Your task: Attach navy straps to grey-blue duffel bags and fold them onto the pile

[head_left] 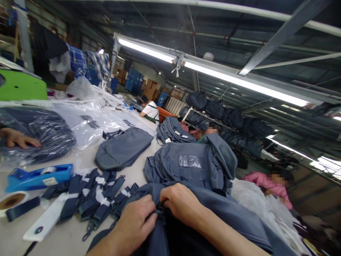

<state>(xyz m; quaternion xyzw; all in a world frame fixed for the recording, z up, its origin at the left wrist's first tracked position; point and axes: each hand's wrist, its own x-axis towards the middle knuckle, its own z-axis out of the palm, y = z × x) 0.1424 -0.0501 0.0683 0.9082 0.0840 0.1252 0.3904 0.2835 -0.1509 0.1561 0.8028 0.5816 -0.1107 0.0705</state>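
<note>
A dark grey-blue fabric bag [223, 209] lies in front of me with its opening spread, the inside black. My left hand [138, 217] is closed on the bag's edge, thumb and fingers pinching the fabric beside the zipper [160, 209]. Close by, my right hand [181, 202] grips the fabric at the other side of the opening, its fingers curled. The fingertips of both hands are partly hidden in the folds. Just beyond them lies another grey bag [165, 156] with a clear plastic window [190, 161] on its face.
Bundled dark straps [98, 195] with metal hooks lie on the left, near a blue tape dispenser [39, 177], a tape roll [13, 202] and a white handheld device [45, 217]. Another person's hand [21, 138] rests on a plastic-wrapped bag [53, 131]. More grey bags [124, 145] sit further back.
</note>
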